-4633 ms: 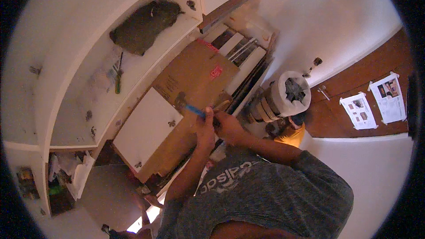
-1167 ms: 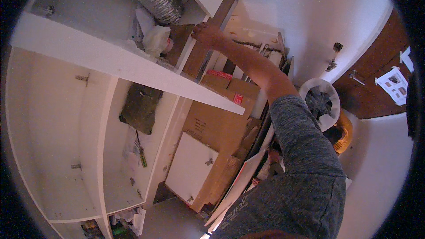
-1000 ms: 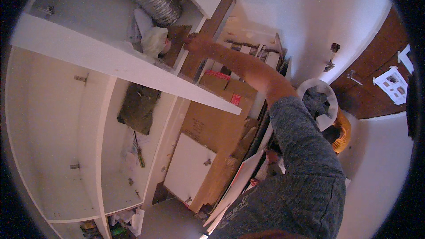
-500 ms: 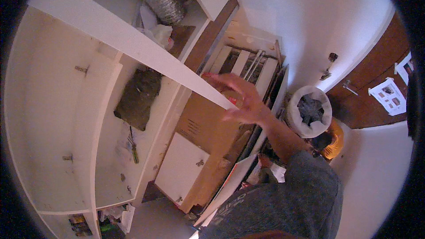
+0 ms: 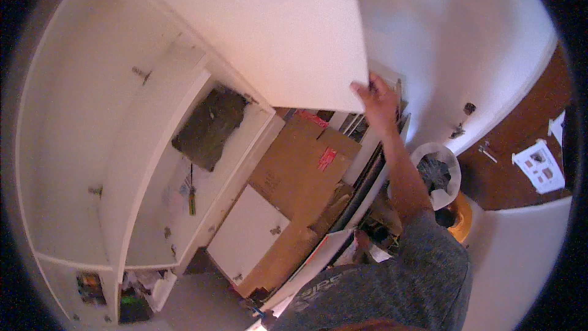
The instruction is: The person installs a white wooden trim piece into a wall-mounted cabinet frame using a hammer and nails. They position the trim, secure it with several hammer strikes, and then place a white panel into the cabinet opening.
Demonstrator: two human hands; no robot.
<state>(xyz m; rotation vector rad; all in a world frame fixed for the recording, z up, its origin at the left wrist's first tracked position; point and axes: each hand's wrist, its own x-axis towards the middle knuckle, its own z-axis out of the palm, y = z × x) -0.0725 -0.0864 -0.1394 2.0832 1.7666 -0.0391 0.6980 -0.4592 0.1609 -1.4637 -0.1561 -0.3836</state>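
My right hand (image 5: 381, 105) grips the free lower corner of a broad white cabinet door (image 5: 275, 30), thumb on its near face and fingers behind the edge. The door stands swung out from the white cabinet, its broad face toward me, along a side with metal hinges. Inside the open compartment (image 5: 156, 178) beside it lie a dark, flat, rough-looking piece (image 5: 211, 127) and a screwdriver (image 5: 192, 202) with a yellowish handle. My left hand is out of view.
Below the door stands a large cardboard box (image 5: 288, 171) with a white hinged panel (image 5: 245, 233) against it. Long boards (image 5: 367, 193) lean beside the box. To the right are a lined bin (image 5: 456, 175), an orange shape (image 5: 462, 220) and a brown door (image 5: 484, 175).
The door has swung from nearly edge-on to showing its broad face, covering the silver duct. My right hand has moved up and right and closed on its corner.
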